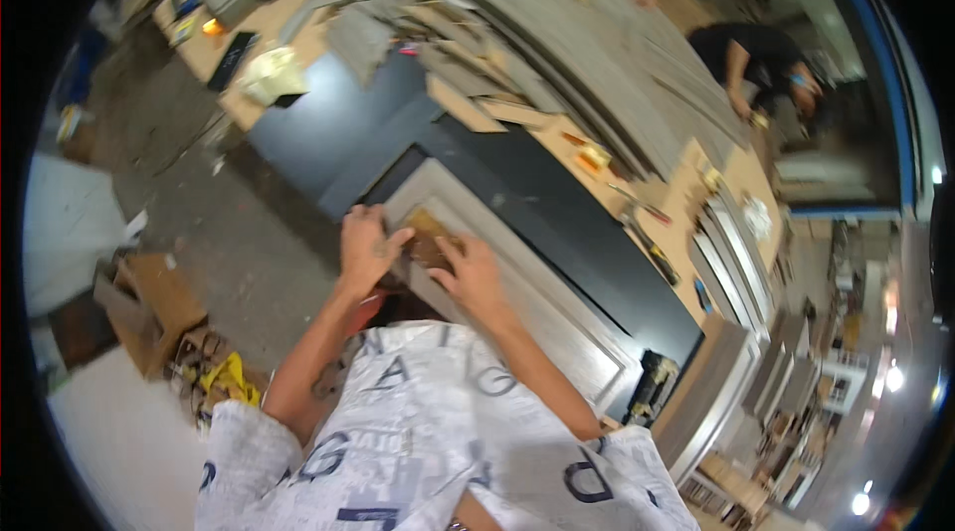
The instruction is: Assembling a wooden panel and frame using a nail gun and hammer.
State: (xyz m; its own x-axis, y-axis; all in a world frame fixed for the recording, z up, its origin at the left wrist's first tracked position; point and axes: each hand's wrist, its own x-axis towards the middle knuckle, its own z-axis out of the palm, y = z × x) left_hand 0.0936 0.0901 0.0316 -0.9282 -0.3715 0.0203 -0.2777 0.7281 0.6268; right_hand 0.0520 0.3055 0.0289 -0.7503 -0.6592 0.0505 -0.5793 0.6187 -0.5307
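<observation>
A grey panel door [542, 304] with a raised frame lies slantwise in front of me on a dark board [587, 277]. At its near left end, my left hand [366, 251] has its fingers bent over the edge, the thumb reaching toward a flat brown block [426, 233]. The block rests on the door between my hands. My right hand [472, 275] presses on the block's right side, thumb and fingertips against it. Its underside is hidden, and motion blur softens the block's outline.
Grey strips [477, 54] and offcuts are heaped on the bench's far side. A screwdriver [652, 208] and a black-and-yellow tool [657, 258] lie to the right. A black tool [654, 382] sits by the door's right end. A co-worker [756, 64] bends at the far right. A cardboard box [149, 307] stands left.
</observation>
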